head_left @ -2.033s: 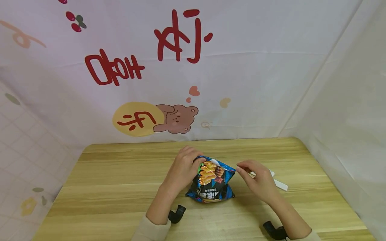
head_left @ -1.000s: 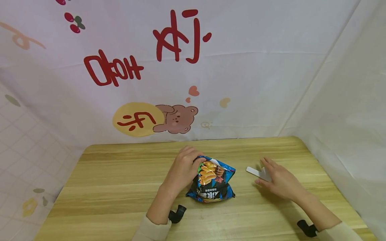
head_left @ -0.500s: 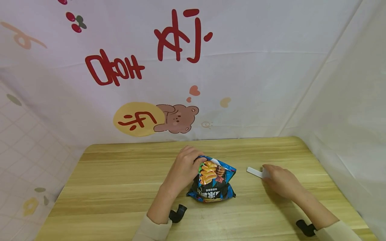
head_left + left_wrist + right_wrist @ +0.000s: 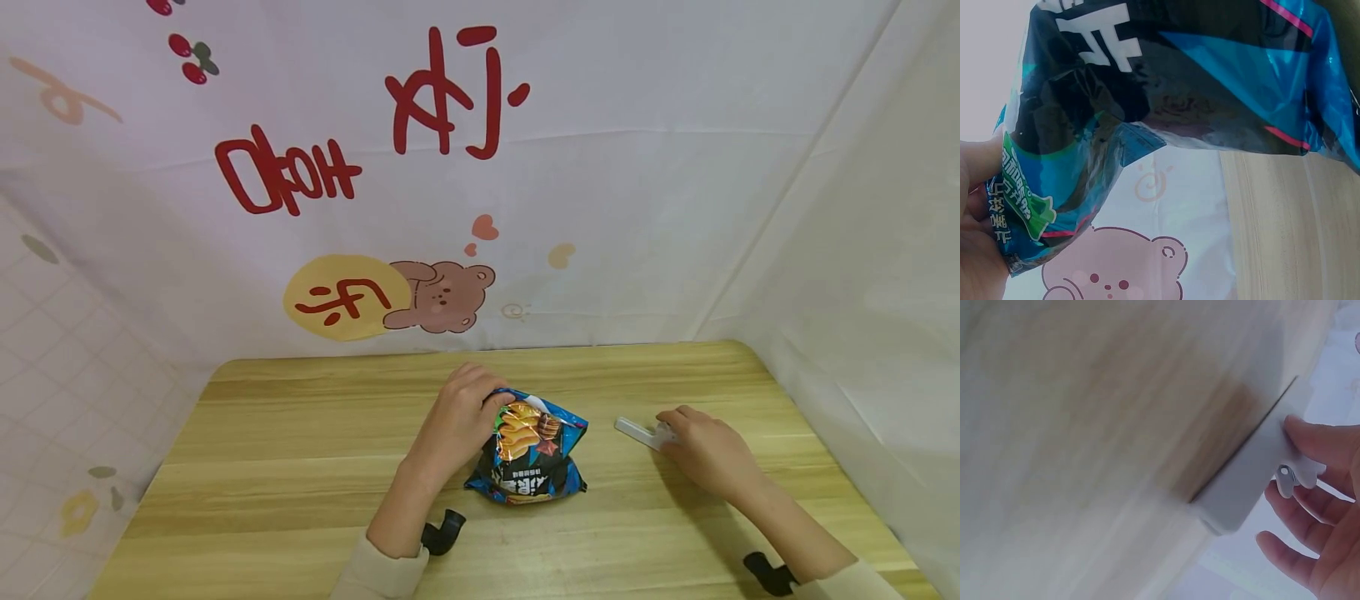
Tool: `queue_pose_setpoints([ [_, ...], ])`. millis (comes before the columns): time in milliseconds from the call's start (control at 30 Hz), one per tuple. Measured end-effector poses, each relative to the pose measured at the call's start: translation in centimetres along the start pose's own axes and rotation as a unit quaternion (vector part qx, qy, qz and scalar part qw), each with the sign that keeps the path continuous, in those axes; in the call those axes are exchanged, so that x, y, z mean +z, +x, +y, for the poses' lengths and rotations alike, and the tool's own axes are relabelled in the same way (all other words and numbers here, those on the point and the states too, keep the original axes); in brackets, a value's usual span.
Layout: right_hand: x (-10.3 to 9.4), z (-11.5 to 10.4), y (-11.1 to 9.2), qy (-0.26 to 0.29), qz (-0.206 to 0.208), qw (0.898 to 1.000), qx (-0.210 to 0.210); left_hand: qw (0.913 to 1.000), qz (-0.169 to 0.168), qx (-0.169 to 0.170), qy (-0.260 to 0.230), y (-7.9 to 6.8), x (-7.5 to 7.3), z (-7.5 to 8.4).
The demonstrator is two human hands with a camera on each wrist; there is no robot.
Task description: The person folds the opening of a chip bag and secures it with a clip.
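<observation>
A blue and black chip bag (image 4: 536, 454) stands on the table, its top edge slanting down to the right. My left hand (image 4: 453, 417) pinches the bag's upper left corner; in the left wrist view the crumpled bag (image 4: 1179, 81) fills the upper part, with the fingers (image 4: 985, 162) at its edge. To the right of the bag, my right hand (image 4: 708, 450) holds a white bag clip (image 4: 636, 431). In the right wrist view the thumb and fingers pinch the clip (image 4: 1247, 469) by its handle end, its long bar close to the wood.
The wooden table (image 4: 300, 442) meets a white printed cloth (image 4: 637, 233) at the back, with cloth on both sides too. A black curved piece (image 4: 444, 532) shows by the left wrist, and another black curved piece (image 4: 768, 573) by the right wrist.
My right hand has let go of the bag's right corner, moved right and taken hold of the white clip. The left hand and the bag have stayed in place.
</observation>
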State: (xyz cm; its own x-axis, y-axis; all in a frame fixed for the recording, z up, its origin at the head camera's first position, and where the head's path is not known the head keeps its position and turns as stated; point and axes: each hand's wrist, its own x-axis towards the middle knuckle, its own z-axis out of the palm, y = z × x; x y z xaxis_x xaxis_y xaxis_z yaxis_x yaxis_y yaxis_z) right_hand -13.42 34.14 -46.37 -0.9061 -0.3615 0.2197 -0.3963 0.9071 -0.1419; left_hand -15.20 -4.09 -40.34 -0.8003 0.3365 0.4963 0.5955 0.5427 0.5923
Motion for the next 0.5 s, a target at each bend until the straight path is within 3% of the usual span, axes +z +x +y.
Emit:
queue_pose_setpoints([
  [300, -0.17, -0.12, -0.6, 0.01, 0.033, 0.999, -0.009, 1.0, 0.0, -0.006, 0.0, -0.03, -0.03, 0.02],
  [500, -0.29, -0.24, -0.93, 0.025, 0.004, 1.0, 0.018, 1.0, 0.001, 0.004, 0.002, -0.02, -0.04, 0.0],
])
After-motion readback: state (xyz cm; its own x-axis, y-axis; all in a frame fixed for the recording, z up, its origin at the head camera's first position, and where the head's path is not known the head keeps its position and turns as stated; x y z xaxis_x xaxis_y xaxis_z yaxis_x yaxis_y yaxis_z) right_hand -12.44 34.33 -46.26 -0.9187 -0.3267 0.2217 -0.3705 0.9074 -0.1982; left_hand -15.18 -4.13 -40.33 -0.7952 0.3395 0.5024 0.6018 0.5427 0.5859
